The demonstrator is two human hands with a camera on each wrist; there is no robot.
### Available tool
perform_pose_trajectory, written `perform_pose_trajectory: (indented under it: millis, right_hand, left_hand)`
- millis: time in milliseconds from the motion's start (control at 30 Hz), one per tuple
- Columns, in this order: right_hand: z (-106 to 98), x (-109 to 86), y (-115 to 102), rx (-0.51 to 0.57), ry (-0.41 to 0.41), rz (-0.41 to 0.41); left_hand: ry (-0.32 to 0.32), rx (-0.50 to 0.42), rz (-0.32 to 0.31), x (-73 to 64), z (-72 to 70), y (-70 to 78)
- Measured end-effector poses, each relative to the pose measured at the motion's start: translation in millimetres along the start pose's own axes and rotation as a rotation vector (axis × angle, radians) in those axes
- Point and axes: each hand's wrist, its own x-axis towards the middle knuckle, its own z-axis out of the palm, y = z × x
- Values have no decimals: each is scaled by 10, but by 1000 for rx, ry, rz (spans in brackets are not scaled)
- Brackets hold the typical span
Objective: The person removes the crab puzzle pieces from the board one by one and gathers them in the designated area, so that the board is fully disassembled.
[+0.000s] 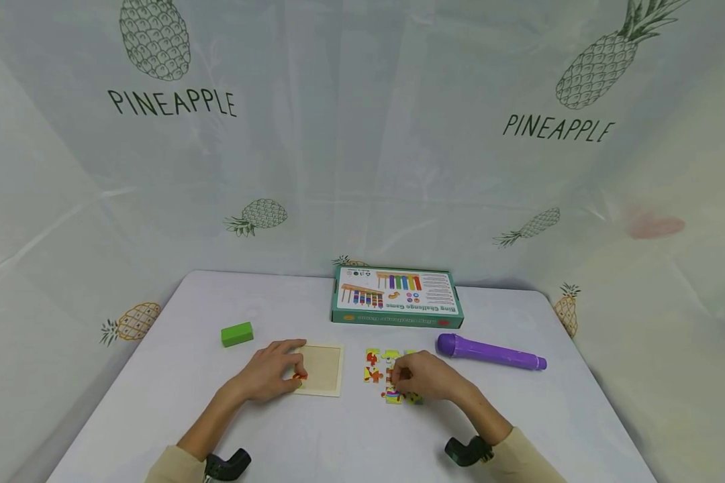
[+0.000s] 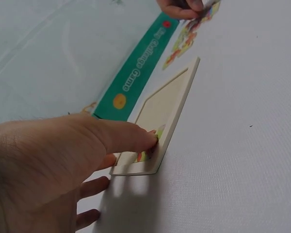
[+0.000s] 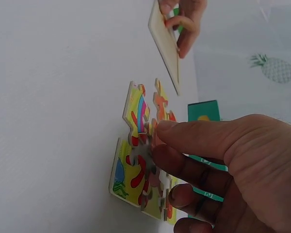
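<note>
My left hand [image 1: 270, 373] is at the left side of a shallow wooden puzzle tray [image 1: 325, 370]. Its thumb and index finger pinch a colourful puzzle piece [image 2: 160, 132] at the tray's corner, mostly covered by the thumb in the left wrist view. To the right, my right hand [image 1: 425, 377] is over several loose jigsaw pieces [image 1: 393, 397] with yellow, red and green pictures. In the right wrist view its thumb and index finger pinch one piece [image 3: 154, 138] among them, partly hidden by the fingertips. Other pieces [image 3: 122, 172] lie flat under and beside the fingers.
Behind the pieces lies a green and white game box [image 1: 399, 298]. A purple cylindrical stick [image 1: 495, 353] rests at the right, and a green block [image 1: 237, 334] at the left. A pineapple-printed curtain [image 1: 362, 147] surrounds the white table [image 1: 278, 443].
</note>
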Motion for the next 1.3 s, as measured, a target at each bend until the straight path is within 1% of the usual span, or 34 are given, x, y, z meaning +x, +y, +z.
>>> perform_pose_trajectory:
  millis: [200,333,433,533,667,767,933,1067,1200,1300]
  right_hand:
    - [6,71,-69,19,8,-5]
    - [46,172,-181,30,-4,-8]
    - [102,271,-281,25,-5,-28]
    - [173,386,-396,18,-2,-58]
    - [281,558,-572,37,-13,-108]
    - [379,695,-688,77,-28,-148]
    - [555,880,-808,86,-42,-186]
    - [613,930,-887,50,-47,-209]
    - [630,947,-947,53,-52,-192]
    - [640,961,-977,26,-50,-182]
  left_hand:
    - [-26,-6,-32,-9,-22,33]
    - [-35,-3,-33,-12,-26,36]
    - [-39,-9,-37,-9,-23,25]
    - [-41,-18,-40,-6,-22,16]
    - [-42,-29,-36,-11,-20,1]
    - [-48,-32,-27,-15,-20,-16]
    - [-60,-37,-15,-15,-17,-27]
    - [-65,-43,-20,-12,-10,-27]
    - [-73,-50,-41,4,-12,-26]
    - [-72,-53,-58,16,-18,-24]
